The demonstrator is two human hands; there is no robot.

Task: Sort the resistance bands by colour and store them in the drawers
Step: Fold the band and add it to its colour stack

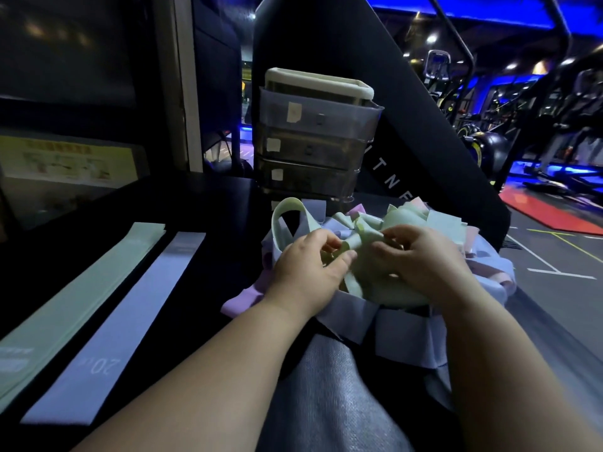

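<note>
Figure: A tangled pile of resistance bands [408, 331] in green, lavender and pink is shown on a dark surface [212, 223], just in front of a stack of translucent drawers [313, 141]. A pale green band [363, 238] on top of the pile is pinched by the curled fingers of the left hand [306, 269] and gripped by the right hand [421, 259]. Well apart to the left, a flat green band [75, 288] and a flat lavender band [114, 321] are laid side by side.

Black bench [212, 239] runs lower left to centre. Flat on it at lower left, side by side w/ a thin gap: pale green band stack [81, 295], lavender band [120, 321] marked 20. Clear drawer unit [313, 141] stands upper centre; mixed band pile [408, 331] centre-right, just in front.
</note>
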